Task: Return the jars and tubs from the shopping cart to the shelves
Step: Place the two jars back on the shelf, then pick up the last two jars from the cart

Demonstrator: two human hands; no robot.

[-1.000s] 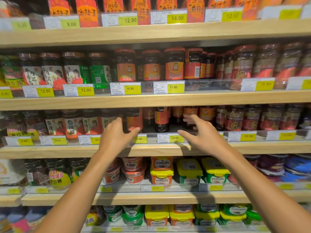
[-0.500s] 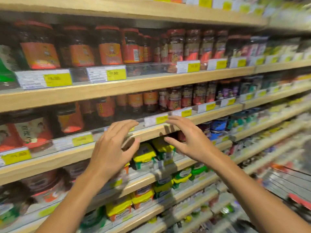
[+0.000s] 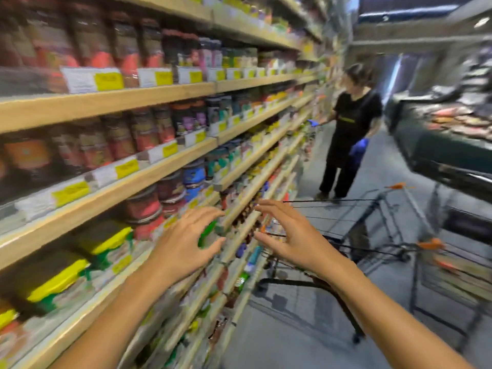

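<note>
My left hand (image 3: 186, 242) and my right hand (image 3: 290, 235) hover side by side in front of the wooden shelves (image 3: 165, 169), fingers spread, nothing in either. The view is blurred by motion. Red-labelled jars (image 3: 145, 138) fill the upper shelves on the left, and yellow-lidded tubs (image 3: 103, 239) sit on a lower shelf left of my left hand. A black wire shopping cart (image 3: 372, 235) with orange handle ends stands in the aisle to the right, just beyond my right hand. I cannot tell what lies inside it.
A person in black clothes and blue gloves (image 3: 348, 129) stands farther down the aisle by the shelves. An open display counter (image 3: 439, 134) with packed goods runs along the right side. Grey floor (image 3: 287, 336) lies between shelves and cart.
The view has swung to the right, from facing the shelves to looking down the aisle, bringing the cart and the other person into sight. Both hands have drawn back from the shelf, still holding nothing.
</note>
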